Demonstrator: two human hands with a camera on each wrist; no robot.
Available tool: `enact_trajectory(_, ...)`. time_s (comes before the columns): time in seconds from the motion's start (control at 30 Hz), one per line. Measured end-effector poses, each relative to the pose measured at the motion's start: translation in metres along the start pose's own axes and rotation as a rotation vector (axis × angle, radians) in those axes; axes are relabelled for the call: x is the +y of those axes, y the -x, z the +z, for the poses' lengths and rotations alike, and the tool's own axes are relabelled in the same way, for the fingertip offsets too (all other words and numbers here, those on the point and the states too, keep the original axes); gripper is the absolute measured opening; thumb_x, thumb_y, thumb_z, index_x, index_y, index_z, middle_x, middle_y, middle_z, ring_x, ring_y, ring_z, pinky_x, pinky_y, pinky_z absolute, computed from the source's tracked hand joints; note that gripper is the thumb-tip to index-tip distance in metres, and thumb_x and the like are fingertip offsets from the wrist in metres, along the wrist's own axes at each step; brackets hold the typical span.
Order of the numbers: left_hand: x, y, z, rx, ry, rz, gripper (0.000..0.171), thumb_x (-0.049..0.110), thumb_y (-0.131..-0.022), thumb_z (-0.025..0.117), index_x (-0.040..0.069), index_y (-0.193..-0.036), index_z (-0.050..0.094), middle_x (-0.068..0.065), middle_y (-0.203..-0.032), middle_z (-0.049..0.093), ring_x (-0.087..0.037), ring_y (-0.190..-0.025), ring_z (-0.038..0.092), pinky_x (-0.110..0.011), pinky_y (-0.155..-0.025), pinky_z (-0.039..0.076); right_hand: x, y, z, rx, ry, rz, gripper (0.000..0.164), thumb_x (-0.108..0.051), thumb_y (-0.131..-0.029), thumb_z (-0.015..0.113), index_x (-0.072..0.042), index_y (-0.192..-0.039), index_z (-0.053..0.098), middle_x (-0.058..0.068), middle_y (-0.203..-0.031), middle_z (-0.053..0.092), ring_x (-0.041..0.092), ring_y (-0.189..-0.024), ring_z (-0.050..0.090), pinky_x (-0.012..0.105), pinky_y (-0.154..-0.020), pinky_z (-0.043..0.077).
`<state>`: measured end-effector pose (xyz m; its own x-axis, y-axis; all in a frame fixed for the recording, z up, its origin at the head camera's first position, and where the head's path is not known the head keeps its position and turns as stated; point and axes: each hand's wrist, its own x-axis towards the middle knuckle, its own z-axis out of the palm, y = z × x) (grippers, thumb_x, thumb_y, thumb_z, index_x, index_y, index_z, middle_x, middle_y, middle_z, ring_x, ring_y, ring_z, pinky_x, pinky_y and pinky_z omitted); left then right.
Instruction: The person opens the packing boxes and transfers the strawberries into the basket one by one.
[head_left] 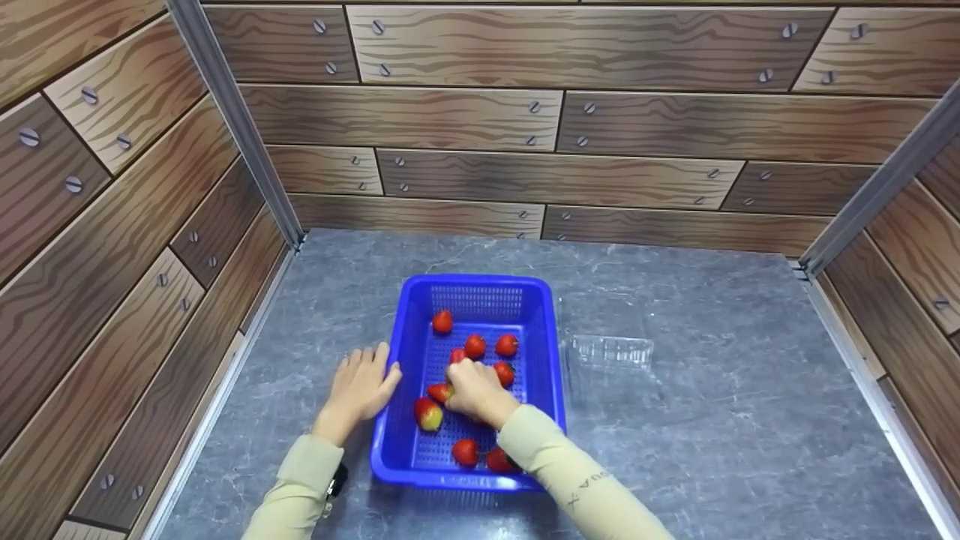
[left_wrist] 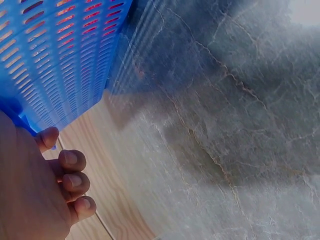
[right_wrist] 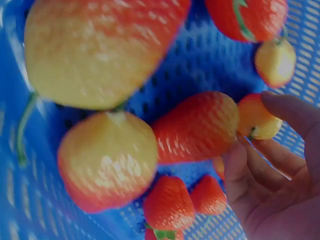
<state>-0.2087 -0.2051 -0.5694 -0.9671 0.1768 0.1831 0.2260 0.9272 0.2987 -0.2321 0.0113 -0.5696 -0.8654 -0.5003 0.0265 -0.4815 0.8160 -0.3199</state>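
Observation:
A blue plastic basket [head_left: 556, 360] holds several red strawberries, some with yellow tops. My right hand [head_left: 480, 390] reaches down inside it, its fingers bent. In the right wrist view, that hand's thumb and fingers pinch a small yellow-and-red strawberry [right_wrist: 257, 117], partly hidden by them. A long red strawberry [right_wrist: 195, 127] lies right beside the fingertips. My left hand [head_left: 361, 386] rests at the basket's left rim, thumb by the edge and fingers extended outside. The left wrist view shows its relaxed fingertips below the slotted basket wall [left_wrist: 60, 65].
To the right of the basket lies a clear plastic container [head_left: 611, 351] on the grey marbled table [head_left: 720, 420]. Wood-patterned panels [head_left: 465, 120] close off the back and both sides. One strawberry [head_left: 442, 322] lies near the basket's far left corner.

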Motion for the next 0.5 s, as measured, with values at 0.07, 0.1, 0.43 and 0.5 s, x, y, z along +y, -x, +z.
enact_trajectory(0.07, 0.001, 0.0, 0.0, -0.004, 0.004, -0.001, 0.035, 0.032, -0.099, 0.046, 0.001, -0.114, 0.051, -0.021, -0.099, 0.058, -0.041, -0.095, 0.053, -0.054, -0.083, 0.041, 0.0, 0.001, 0.003, 0.009, 0.017, 0.004, 0.024, -0.018, -0.068, 0.079, -0.015, -0.066, 0.056, 0.005, -0.068, 0.056, 0.028, -0.059, 0.059, 0.043, -0.054, 0.048)
enact_trajectory(0.1, 0.001, -0.001, 0.001, -0.003, 0.003, -0.001, 0.034, 0.032, -0.099, 0.046, 0.002, -0.114, 0.051, -0.021, -0.099, 0.058, -0.041, -0.094, 0.053, -0.054, -0.083, 0.042, 0.0, 0.002, 0.004, 0.014, 0.023, 0.006, 0.023, -0.019, -0.068, 0.08, -0.015, -0.067, 0.057, 0.006, -0.069, 0.057, 0.029, -0.06, 0.06, 0.043, -0.054, 0.048)
enact_trajectory(0.43, 0.0, -0.001, -0.002, -0.005, 0.011, -0.005, 0.03, 0.031, -0.099, 0.047, 0.003, -0.109, 0.05, -0.019, -0.097, 0.059, -0.041, -0.094, 0.054, -0.053, -0.082, 0.041, 0.0, 0.002, -0.006, -0.019, 0.019, -0.018, 0.027, -0.028, -0.07, 0.084, -0.015, -0.065, 0.061, 0.002, -0.063, 0.056, 0.025, -0.058, 0.058, 0.043, -0.053, 0.048)
enact_trajectory(0.5, -0.001, 0.0, -0.002, -0.006, 0.006, -0.011, 0.03, 0.031, -0.099, 0.047, 0.003, -0.109, 0.05, -0.02, -0.098, 0.059, -0.041, -0.094, 0.053, -0.054, -0.082, 0.041, 0.0, 0.0, -0.011, -0.034, 0.016, -0.026, 0.027, -0.031, -0.072, 0.085, -0.013, -0.068, 0.064, 0.001, -0.064, 0.056, 0.024, -0.06, 0.059, 0.043, -0.053, 0.048)
